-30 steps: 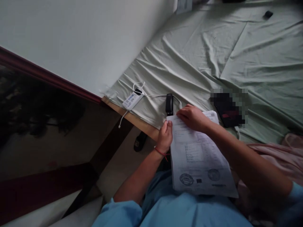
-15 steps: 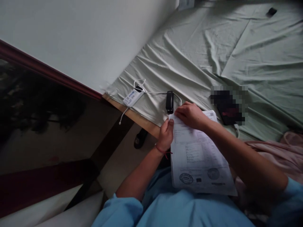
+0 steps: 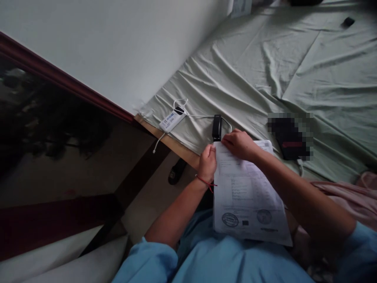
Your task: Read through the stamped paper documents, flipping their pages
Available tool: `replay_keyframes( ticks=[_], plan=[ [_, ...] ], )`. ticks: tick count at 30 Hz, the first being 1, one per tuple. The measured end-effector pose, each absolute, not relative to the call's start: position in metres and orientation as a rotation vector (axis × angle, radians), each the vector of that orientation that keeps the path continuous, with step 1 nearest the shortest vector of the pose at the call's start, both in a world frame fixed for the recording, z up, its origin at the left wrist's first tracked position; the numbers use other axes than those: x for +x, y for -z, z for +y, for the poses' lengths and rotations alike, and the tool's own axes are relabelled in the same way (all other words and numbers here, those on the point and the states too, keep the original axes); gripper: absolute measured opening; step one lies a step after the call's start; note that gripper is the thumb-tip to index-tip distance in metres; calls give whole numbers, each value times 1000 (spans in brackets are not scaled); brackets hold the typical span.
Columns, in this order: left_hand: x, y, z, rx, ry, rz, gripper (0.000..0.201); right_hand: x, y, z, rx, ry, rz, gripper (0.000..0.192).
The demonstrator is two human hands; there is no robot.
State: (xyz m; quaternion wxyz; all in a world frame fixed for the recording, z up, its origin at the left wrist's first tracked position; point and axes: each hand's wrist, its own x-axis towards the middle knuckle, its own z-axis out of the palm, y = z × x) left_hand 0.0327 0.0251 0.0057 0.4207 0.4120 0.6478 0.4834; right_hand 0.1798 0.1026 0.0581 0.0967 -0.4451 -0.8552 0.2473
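Observation:
A stack of printed papers point(image 3: 247, 184) with round ink stamps near its lower edge rests against my lap. My left hand point(image 3: 207, 163), a red thread round its wrist, pinches the stack's upper left corner. Along the top edge, my right hand point(image 3: 240, 145) has its fingers closed on the papers, with the fingertips partly hidden. Just beyond that corner lies a black stapler point(image 3: 217, 126) on the sheet, close to both hands.
A pale green sheet point(image 3: 235, 74) covers the bed. On it lie a white box-like piece with blue lettering point(image 3: 172, 121), a white cable and a dark, pixelated phone-like device point(image 3: 290, 137). Dark footwear point(image 3: 176, 171) is on the floor below the wooden edge point(image 3: 179, 151).
The view has shifted slightly, so the bed items appear further right. My left thumb sits a little differently at the paper corner. Both hands still hold the papers by the stapler.

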Motion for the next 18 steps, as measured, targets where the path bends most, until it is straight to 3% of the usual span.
replay_keyframes(
  ticks=[7, 13, 18],
  plan=[
    [25, -6, 36, 1092, -1022, 1843, 26, 175, -47, 108, -1416, -695, -2548, 31],
    [20, -8, 53, 713, -930, 1765, 30, 167, -39, 120, -1523, -661, -2544, 32],
    [15, -9, 61, 733, -917, 1707, 27, 162, -34, 133, -1588, -623, -2526, 32]
  ],
)
